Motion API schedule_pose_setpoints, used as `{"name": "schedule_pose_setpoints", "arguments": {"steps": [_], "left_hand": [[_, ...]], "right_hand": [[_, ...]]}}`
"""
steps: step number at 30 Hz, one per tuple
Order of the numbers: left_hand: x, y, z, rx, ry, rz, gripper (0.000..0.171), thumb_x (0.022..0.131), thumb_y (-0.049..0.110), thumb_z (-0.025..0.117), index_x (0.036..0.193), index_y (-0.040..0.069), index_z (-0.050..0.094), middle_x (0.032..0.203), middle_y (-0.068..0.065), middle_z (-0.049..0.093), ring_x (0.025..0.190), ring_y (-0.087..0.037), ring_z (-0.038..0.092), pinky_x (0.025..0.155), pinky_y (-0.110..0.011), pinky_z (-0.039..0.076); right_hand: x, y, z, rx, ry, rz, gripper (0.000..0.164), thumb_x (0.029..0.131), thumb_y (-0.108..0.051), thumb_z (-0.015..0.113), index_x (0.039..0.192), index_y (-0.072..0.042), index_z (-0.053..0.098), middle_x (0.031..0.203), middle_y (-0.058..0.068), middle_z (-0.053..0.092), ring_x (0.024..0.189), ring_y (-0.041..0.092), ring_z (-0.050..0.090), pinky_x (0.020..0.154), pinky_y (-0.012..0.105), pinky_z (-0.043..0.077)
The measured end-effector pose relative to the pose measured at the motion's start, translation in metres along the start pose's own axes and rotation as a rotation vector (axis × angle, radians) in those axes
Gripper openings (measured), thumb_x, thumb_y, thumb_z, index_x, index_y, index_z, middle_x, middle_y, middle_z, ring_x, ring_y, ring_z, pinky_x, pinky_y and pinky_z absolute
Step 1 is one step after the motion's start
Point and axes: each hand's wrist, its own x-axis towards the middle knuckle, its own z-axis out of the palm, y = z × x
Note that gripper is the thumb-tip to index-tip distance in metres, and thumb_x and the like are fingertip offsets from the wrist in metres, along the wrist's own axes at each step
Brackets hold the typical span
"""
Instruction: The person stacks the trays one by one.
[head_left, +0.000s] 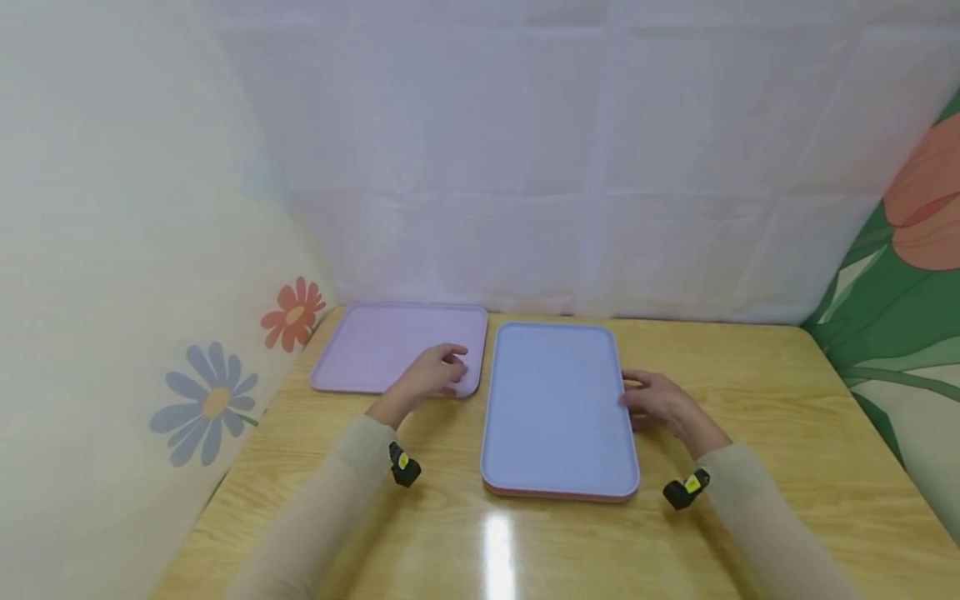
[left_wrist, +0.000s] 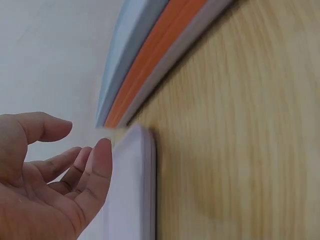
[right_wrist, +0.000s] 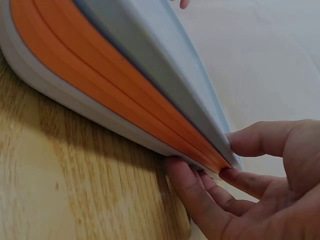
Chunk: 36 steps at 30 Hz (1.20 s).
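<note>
My left hand [head_left: 429, 374], its fingers loosely bent with nothing between them, hovers over the front right corner of a light purple tray [head_left: 405, 337]. Beside that tray lies a stack of trays with a light blue tray [head_left: 558, 408] on top. Below it, the right wrist view shows orange tray edges [right_wrist: 75, 62] and a pale grey tray edge [right_wrist: 75, 107] at the bottom. My right hand [head_left: 658, 400] touches the stack's right side with spread fingertips. In the right wrist view its thumb is at the blue rim, and the other fingertips meet the lower edges.
Both stand on a wooden table [head_left: 757, 400]. A white cloth [head_left: 480, 150] hangs behind the table. At the left is a wall with printed flowers [head_left: 213, 404]; a large printed tulip [head_left: 930, 200] is at the right.
</note>
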Motion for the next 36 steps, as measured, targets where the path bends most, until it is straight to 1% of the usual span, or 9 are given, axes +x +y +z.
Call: {"name": "schedule_pose_setpoints", "arguments": {"steps": [6,9,11,15,18,22,26,31,36], "left_hand": [[-0.008,-0.016,-0.039,0.095,0.100,0.018,0.047,0.098,0.008,0.055,0.142,-0.009,0.047,0.119,-0.023,0.057,0.098,-0.035,0.064,0.077,-0.035,0.061],[-0.011,-0.030,-0.057,0.183,0.166,0.031,0.046,0.098,0.010,0.056,0.139,-0.009,0.049,0.122,-0.027,0.059,0.101,-0.038,0.064,0.079,-0.036,0.060],[-0.012,-0.039,-0.070,0.267,0.220,0.039,0.045,0.097,0.012,0.056,0.137,-0.009,0.052,0.122,-0.027,0.061,0.106,-0.038,0.063,0.085,-0.040,0.057],[-0.015,-0.052,-0.091,0.365,0.296,0.025,0.045,0.097,0.016,0.056,0.135,-0.009,0.053,0.128,-0.030,0.060,0.119,-0.043,0.056,0.100,-0.051,0.048],[-0.017,-0.057,-0.104,0.376,0.311,-0.005,0.048,0.098,0.018,0.055,0.137,-0.010,0.050,0.134,-0.033,0.056,0.125,-0.047,0.052,0.106,-0.056,0.043],[-0.018,-0.064,-0.117,0.381,0.313,-0.040,0.052,0.099,0.019,0.054,0.139,-0.013,0.046,0.140,-0.036,0.049,0.129,-0.049,0.048,0.109,-0.058,0.040],[-0.015,-0.072,-0.127,0.401,0.338,-0.046,0.056,0.098,0.019,0.054,0.141,-0.016,0.043,0.143,-0.038,0.045,0.131,-0.050,0.045,0.111,-0.059,0.038],[-0.012,-0.078,-0.135,0.406,0.370,-0.066,0.061,0.096,0.018,0.056,0.142,-0.018,0.039,0.145,-0.040,0.040,0.134,-0.052,0.041,0.113,-0.060,0.035],[-0.011,-0.082,-0.140,0.398,0.370,-0.106,0.068,0.095,0.018,0.056,0.146,-0.020,0.032,0.148,-0.041,0.035,0.135,-0.054,0.037,0.115,-0.062,0.031]], "right_hand": [[-0.002,0.002,-0.001,0.033,-0.018,-0.012,0.069,0.097,0.001,0.057,0.158,0.002,0.025,0.136,0.029,0.053,0.101,0.023,0.063,0.083,0.036,0.059],[-0.003,0.004,-0.002,0.051,-0.023,-0.014,0.069,0.097,0.000,0.057,0.158,0.002,0.025,0.131,0.025,0.057,0.099,0.021,0.063,0.083,0.036,0.059],[-0.003,0.006,-0.002,0.056,-0.027,-0.014,0.069,0.098,-0.002,0.057,0.158,0.002,0.024,0.131,0.026,0.056,0.100,0.022,0.063,0.085,0.037,0.059],[-0.004,0.006,-0.001,0.056,-0.031,-0.010,0.073,0.097,-0.004,0.061,0.159,0.000,0.023,0.143,0.032,0.047,0.111,0.029,0.062,0.092,0.044,0.057],[-0.003,0.005,-0.001,0.050,-0.043,-0.008,0.077,0.096,-0.004,0.064,0.159,0.000,0.020,0.151,0.035,0.037,0.123,0.037,0.056,0.097,0.049,0.055],[-0.002,0.006,-0.001,0.055,-0.048,-0.005,0.078,0.095,-0.002,0.064,0.160,0.000,0.019,0.155,0.035,0.031,0.129,0.041,0.052,0.098,0.051,0.054],[-0.002,0.006,-0.001,0.051,-0.043,-0.006,0.078,0.096,-0.003,0.064,0.160,0.000,0.019,0.155,0.035,0.030,0.129,0.040,0.052,0.098,0.050,0.054],[-0.003,0.005,-0.002,0.051,-0.040,-0.002,0.077,0.097,-0.003,0.063,0.160,0.000,0.019,0.155,0.035,0.029,0.129,0.042,0.052,0.097,0.051,0.054],[-0.002,0.007,-0.001,0.058,-0.038,0.003,0.077,0.097,-0.004,0.063,0.160,-0.001,0.019,0.155,0.035,0.030,0.129,0.042,0.052,0.096,0.050,0.055]]}}
